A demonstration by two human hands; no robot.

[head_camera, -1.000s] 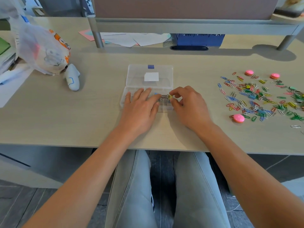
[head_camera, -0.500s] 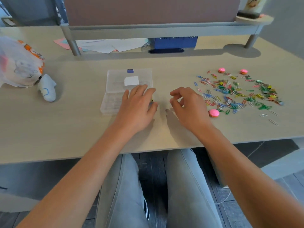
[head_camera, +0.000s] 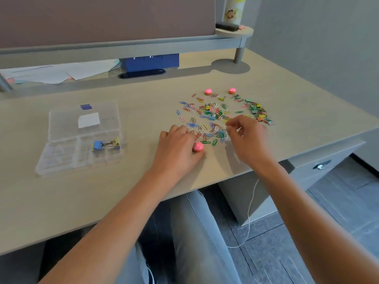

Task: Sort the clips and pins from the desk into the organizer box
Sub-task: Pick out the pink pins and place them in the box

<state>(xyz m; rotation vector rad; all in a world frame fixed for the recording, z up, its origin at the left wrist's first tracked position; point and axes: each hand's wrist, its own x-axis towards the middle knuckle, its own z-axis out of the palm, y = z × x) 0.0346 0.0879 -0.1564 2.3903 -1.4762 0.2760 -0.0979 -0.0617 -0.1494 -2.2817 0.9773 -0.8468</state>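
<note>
Both hands have left the box (head_camera: 61, 140) at left; left hand (head_camera: 176, 148) rests loose beside the clips (head_camera: 217, 117), right hand (head_camera: 248, 136) pinching, contents unclear.

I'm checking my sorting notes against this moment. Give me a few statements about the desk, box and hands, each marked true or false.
1. The organizer box lies open. True.
2. Binder clips sit in one compartment. True.
3. The left hand rests on the box. False: it is at the paper clip pile.
4. A pink pin lies beside the left hand. True.
5. The right hand is under the desk. False: it is over the pile.
</note>
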